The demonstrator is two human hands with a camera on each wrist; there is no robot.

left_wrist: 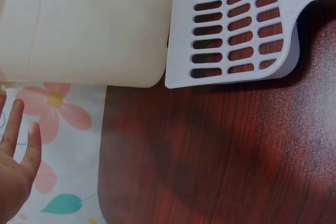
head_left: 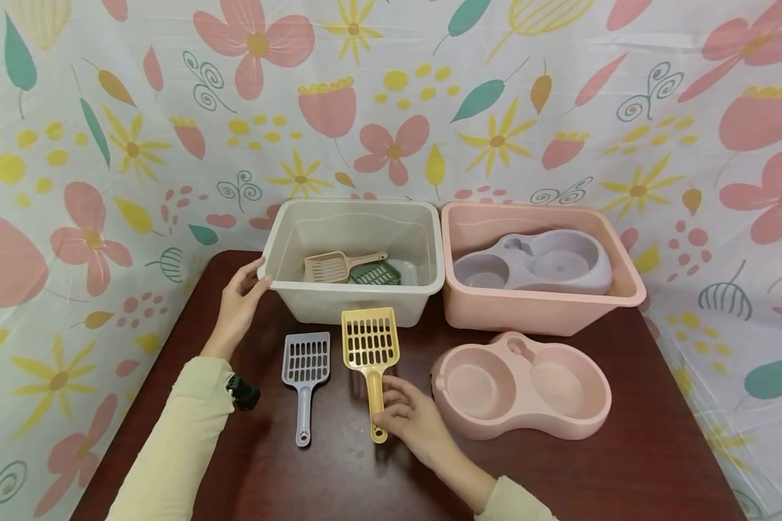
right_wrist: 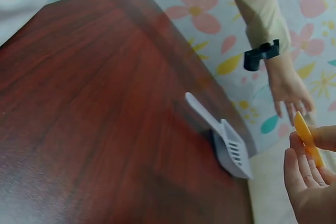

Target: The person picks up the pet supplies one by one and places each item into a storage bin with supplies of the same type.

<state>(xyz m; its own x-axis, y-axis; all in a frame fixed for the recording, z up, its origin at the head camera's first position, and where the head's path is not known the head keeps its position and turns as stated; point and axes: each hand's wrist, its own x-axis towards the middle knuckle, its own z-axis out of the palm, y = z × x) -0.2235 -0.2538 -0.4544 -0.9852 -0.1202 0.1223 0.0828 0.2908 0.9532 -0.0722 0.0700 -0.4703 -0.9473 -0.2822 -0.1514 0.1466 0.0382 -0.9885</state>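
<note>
My right hand pinches the handle of a yellow litter scoop, held over the table in front of the off-white litter box. In the right wrist view thumb and fingers close on the yellow handle. At the box's left front corner my left hand touches the rim, its fingers fairly straight in the left wrist view. A lavender litter scoop lies on the table between the two arms. Inside the off-white box are a beige scoop and a dark green scoop, partly overlapping.
Close to the right of the off-white box stands a pink litter box with a lavender double bowl in it. A pink double bowl sits on the dark red table before it. A patterned curtain hangs behind.
</note>
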